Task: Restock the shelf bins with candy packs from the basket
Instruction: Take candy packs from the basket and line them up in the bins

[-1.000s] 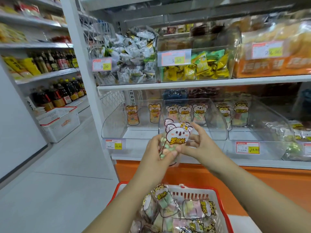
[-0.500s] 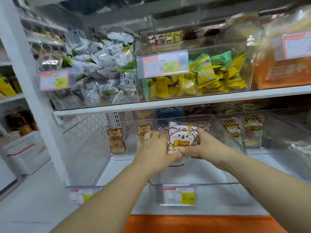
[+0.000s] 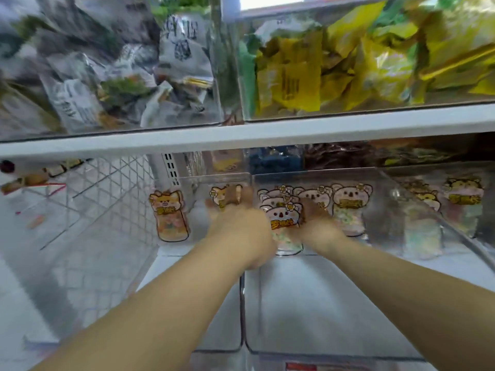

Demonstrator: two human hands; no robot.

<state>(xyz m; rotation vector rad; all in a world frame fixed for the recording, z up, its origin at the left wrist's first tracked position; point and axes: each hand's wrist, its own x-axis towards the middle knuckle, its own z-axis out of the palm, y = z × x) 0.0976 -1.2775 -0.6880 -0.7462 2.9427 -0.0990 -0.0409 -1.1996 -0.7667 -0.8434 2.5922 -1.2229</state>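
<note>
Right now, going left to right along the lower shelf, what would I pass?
Orange fox pack → left hand → bear pack between the hands → right hand → yellow tiger packs.

A shop, in a self-service aisle of sweets and snacks; a white shelf board [image 3: 294,132] runs across with stock above and below it; above, clear tubs stand side by side, 1 heaped with grey-white wrapped packs [image 3: 107,76], 1 with yellow and green packs [image 3: 348,62]; below, clear shelf bins [image 3: 321,303] hold rows of matching candy packs [image 3: 348,207] printed with cartoon animals, upright and facing out; a red-topped price label [image 3: 302,366] sits at the front edge; a slotted upright [image 3: 171,167] and a wire mesh panel [image 3: 107,196] belong to store racking.
</note>
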